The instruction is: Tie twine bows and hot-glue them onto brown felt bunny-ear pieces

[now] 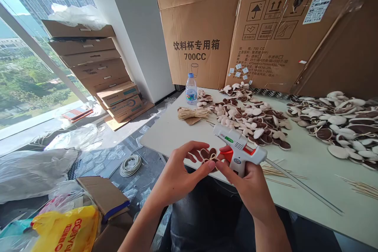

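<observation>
My left hand (189, 165) pinches a small brown felt piece (210, 154) between thumb and fingers. It has rounded, ear-like lobes with pale edges and a cream string bow at its middle. My right hand (246, 181) is wrapped round the handle of a white hot glue gun (236, 143) with an orange trigger. The gun's nozzle points up and left, above the felt piece and apart from it. A long clear glue stick (307, 189) runs out of the gun's back. My right fingertips reach close to the felt piece; whether they touch it I cannot tell.
Heaps of brown and cream felt pieces (251, 116) cover the back of the white table (165, 138). A water bottle (191, 90), a bundle of thin sticks (191, 113) and loose sticks (280, 171) lie around. Large cardboard (201, 19) stands behind. Boxes (124, 102) and a yellow bag (66, 230) are left.
</observation>
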`<action>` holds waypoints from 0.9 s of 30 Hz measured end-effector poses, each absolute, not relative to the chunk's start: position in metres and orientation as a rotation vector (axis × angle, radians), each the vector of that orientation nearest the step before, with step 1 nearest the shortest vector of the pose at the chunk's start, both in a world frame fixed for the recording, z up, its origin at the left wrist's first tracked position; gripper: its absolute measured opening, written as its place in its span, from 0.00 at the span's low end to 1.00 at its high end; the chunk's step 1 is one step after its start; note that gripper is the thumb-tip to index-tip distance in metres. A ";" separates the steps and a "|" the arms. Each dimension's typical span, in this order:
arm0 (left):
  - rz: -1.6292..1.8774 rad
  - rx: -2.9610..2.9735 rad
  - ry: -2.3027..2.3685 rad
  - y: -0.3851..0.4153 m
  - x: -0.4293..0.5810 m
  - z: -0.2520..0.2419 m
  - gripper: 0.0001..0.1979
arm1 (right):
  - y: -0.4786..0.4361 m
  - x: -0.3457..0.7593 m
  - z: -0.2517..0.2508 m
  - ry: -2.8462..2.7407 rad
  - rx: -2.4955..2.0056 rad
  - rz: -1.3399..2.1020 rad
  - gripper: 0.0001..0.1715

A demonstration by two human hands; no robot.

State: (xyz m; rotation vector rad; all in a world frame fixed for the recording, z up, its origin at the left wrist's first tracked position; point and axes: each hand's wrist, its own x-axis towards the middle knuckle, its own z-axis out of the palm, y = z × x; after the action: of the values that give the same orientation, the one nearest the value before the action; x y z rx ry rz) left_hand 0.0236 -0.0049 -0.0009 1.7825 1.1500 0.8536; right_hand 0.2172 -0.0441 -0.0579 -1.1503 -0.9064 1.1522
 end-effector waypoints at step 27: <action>0.731 1.689 1.111 -0.004 0.024 0.007 0.16 | -0.044 0.217 -0.058 -0.899 -1.126 1.153 0.27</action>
State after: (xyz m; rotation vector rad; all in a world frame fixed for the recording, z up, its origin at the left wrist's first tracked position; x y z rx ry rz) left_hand 0.0242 -0.0042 0.0071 1.6886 1.1109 0.7313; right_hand 0.2166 -0.0437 -0.0583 -1.1261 -0.8993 1.1533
